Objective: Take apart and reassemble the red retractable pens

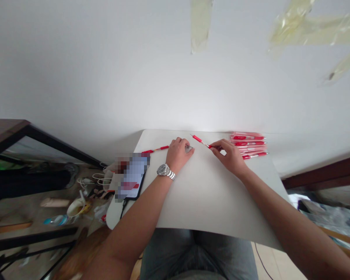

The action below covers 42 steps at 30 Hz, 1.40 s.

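Note:
My right hand [228, 154] pinches a red pen [197, 138] by its rear end between thumb and fingertips. The pen is held above the white table, its tip pointing up and left. My left hand [179, 154], with a silver watch on the wrist, is closed over the table. A small greyish, see-through piece [188, 148] shows between its thumb and fingers; its kind is unclear. Just left of that hand lies another red pen [156, 150]. Beyond my right hand lies a pile of red pens [249, 144], some in clear wrapping.
A phone [134, 177] with a cable lies at the left edge of the white table [204, 194]. The wall rises directly behind the table. On the floor to the left are a cup [76, 209], a bottle [56, 221] and cables. Plastic bags [335, 217] sit at the right.

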Each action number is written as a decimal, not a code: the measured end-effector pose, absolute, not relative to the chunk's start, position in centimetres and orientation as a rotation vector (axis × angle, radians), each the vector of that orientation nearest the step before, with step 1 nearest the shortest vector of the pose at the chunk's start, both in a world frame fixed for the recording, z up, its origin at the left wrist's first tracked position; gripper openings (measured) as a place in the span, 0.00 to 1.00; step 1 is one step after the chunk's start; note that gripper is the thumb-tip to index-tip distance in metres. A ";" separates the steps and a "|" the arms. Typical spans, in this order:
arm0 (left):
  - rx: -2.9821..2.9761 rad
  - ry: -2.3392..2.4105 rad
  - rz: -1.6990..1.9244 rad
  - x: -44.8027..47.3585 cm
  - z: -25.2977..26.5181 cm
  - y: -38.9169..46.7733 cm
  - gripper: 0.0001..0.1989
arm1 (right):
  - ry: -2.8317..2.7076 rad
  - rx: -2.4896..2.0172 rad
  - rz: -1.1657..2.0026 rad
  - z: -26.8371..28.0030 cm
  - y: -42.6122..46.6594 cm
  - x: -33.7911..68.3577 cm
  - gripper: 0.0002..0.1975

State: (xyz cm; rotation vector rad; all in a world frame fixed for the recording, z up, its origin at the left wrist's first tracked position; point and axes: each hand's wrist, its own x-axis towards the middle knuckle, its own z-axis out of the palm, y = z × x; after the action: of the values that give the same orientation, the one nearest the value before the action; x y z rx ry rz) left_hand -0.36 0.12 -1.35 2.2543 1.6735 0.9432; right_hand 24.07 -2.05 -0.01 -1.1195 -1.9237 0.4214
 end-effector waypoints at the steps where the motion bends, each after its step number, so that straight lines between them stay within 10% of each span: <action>1: 2.250 1.675 0.946 -0.3 -1.3 0.1 0.06 | -1.924 -1.122 0.421 0.0 -2.1 24.1 0.10; 42: 2.234 1.641 1.060 0.3 -1.1 0.3 0.06 | -1.932 -1.112 0.430 0.1 -2.1 24.0 0.09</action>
State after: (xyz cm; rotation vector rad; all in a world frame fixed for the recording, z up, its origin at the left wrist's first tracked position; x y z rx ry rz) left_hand 0.33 0.31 -1.14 2.2337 1.6408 1.0604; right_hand 24.01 -2.12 0.14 -1.1121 -1.9321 0.4300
